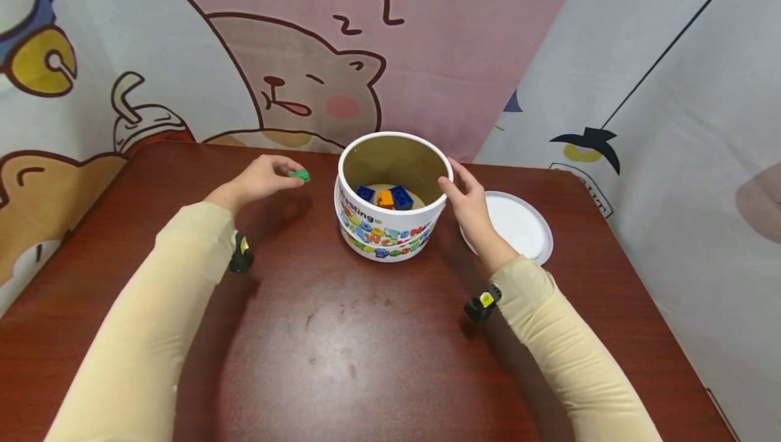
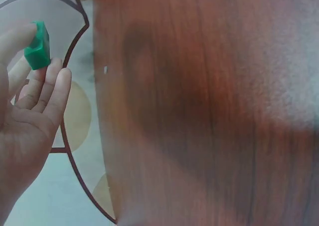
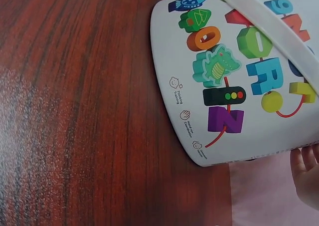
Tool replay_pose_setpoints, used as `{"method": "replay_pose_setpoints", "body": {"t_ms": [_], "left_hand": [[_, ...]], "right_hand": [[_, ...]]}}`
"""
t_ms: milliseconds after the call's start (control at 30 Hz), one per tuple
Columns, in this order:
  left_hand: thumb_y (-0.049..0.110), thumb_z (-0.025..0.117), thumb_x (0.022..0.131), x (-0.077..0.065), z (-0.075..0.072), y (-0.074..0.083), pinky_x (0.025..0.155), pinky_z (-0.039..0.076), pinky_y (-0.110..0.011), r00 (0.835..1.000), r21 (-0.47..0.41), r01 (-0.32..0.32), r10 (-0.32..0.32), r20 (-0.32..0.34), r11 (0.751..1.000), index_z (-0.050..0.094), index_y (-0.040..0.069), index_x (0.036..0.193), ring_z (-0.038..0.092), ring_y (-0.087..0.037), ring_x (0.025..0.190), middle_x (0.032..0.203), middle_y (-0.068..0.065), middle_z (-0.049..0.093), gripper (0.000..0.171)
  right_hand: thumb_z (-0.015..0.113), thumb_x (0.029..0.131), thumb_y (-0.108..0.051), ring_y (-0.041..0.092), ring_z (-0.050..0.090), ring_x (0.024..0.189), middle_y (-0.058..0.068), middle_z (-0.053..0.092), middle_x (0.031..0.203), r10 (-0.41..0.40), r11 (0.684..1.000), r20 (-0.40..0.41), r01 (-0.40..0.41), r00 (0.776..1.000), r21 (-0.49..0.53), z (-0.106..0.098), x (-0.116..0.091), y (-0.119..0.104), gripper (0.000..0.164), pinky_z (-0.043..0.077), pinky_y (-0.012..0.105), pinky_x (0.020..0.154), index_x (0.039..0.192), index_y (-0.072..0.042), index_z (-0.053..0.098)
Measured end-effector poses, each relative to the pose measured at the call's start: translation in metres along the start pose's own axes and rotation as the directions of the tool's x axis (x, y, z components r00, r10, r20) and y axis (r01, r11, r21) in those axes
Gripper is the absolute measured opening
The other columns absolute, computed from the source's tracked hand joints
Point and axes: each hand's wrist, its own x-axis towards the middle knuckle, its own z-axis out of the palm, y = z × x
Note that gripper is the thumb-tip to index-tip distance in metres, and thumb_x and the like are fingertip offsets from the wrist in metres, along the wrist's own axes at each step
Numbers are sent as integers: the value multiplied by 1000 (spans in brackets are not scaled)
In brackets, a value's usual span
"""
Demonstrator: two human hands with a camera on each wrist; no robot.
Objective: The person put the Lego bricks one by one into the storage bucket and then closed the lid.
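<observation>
Between thumb and fingertips my left hand (image 1: pixel 264 176) pinches a small green block (image 1: pixel 300 175), held above the table left of a round white bucket (image 1: pixel 390 253). In the left wrist view the green block (image 2: pixel 38 46) shows at the thumb tip, the other fingers extended. My right hand (image 1: pixel 470 205) grips the bucket's right rim, thumb at the near inner edge and fingers round the outside. Inside the bucket lie two dark blue blocks (image 1: pixel 401 197) and an orange block (image 1: pixel 385 199). Printed letters and animals cover the bucket's wall (image 3: pixel 249 76) in the right wrist view.
A round white lid (image 1: pixel 518 225) lies on the brown table (image 1: pixel 342 347) right of the bucket, partly behind the right forearm. Behind the table hangs a cartoon-printed cloth (image 1: pixel 439 42). Each wrist wears a small black camera (image 1: pixel 482 304).
</observation>
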Motion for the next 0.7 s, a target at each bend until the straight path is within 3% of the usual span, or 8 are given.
{"method": "replay_pose_setpoints", "body": {"t_ms": [333, 700], "left_hand": [[30, 63, 88, -8, -11, 5, 76, 44, -27, 999, -28, 51, -52, -16, 998, 63, 5, 114, 53, -13, 91, 106, -9, 63, 36], [38, 62, 87, -12, -23, 18, 85, 42, -31, 998, -55, 38, -40, -48, 998, 62, 7, 119, 53, -18, 100, 115, -11, 60, 44]], "right_hand": [[56, 92, -8, 13, 47, 114, 15, 46, 140, -6, 1000, -2, 6, 1000, -4, 1, -1, -2, 49, 41, 16, 90, 139, -5, 43], [56, 92, -11, 3, 47, 107, 11, 47, 140, 2, 999, -10, -3, 1000, -48, -1, 0, -1, 49, 40, 23, 97, 139, -8, 44]]}}
